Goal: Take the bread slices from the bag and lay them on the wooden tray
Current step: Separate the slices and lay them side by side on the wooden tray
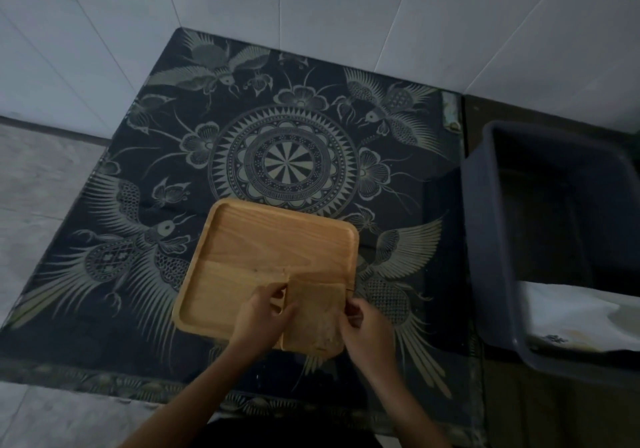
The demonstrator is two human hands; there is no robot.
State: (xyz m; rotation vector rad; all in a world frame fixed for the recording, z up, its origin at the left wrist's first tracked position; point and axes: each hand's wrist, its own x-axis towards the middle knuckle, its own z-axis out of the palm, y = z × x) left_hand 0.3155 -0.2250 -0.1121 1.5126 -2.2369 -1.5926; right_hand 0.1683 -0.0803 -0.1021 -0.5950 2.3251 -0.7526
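A square wooden tray [277, 236] lies on the dark patterned cloth, near the table's front edge. Over its near right corner I hold a bread slice [317, 316], pale brown and roughly square. My left hand [261, 316] pinches the slice's left edge. My right hand [367, 326] grips its right edge. The slice hangs just above or rests on the tray; I cannot tell which. No bread bag is in view.
The dark cloth [284, 156] with a bird and mandala print covers the table. A dark plastic tub [485, 239] stands to the right, with a white cloth [568, 312] in its near end. White tiled walls rise behind.
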